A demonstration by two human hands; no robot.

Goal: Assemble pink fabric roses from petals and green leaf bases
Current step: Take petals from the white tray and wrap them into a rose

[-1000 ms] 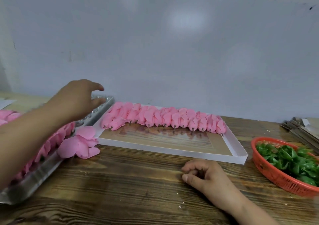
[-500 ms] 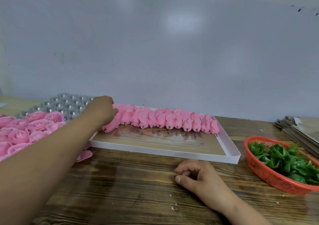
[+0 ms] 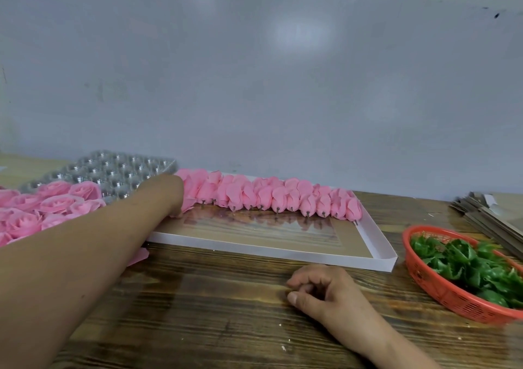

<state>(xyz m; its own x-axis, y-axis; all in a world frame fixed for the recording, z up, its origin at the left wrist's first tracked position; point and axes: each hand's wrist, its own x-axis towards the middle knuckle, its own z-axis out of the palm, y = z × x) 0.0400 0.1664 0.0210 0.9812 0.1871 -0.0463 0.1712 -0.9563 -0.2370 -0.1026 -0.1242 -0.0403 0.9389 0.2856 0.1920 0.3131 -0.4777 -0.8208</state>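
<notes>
Left hand at left end of bud row in white tray; fingers hidden behind wrist, grip cannot be told, probably picking bud. Right hand rests on counter, fingers loosely curled, holding nothing. Leaf bases in red basket, right. Finished roses in blister tray, left. Risk: forearm sweeps roses or loose petal off; pulling one bud drags neighbours. Dark wood counter, grey wall behind.
</notes>
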